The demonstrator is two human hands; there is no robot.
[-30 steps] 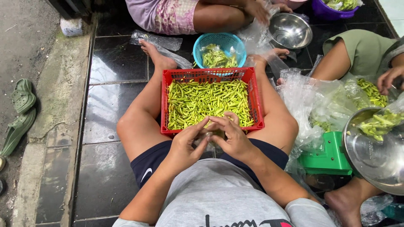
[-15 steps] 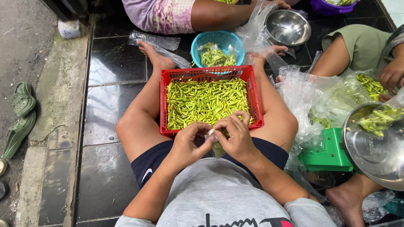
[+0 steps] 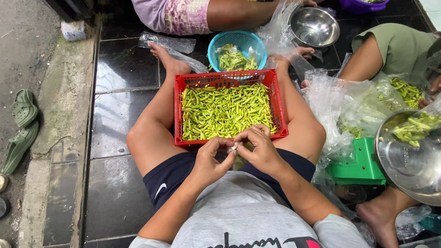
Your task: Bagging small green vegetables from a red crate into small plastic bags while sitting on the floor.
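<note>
A red plastic crate (image 3: pixel 277 102) full of green chillies (image 3: pixel 225 110) rests on the black tile floor between my legs. Just in front of its near rim, my left hand (image 3: pixel 209 161) and my right hand (image 3: pixel 261 149) meet, fingers pinched together on the top of a small clear plastic bag (image 3: pixel 237 156) with chillies in it. The bag hangs between my thighs and is mostly hidden by my fingers.
A turquoise basket (image 3: pixel 219 42) of chillies stands beyond the crate, a steel bowl (image 3: pixel 315 28) farther right. Other people sit at the top and right. Clear bags (image 3: pixel 342 103), a green scale (image 3: pixel 358 167) and a large steel bowl (image 3: pixel 406 167) lie right. Green sandals (image 3: pixel 20 121) lie left.
My fingers have closed together on the bag's top and both hands have drawn slightly toward my body. The view has shifted a little.
</note>
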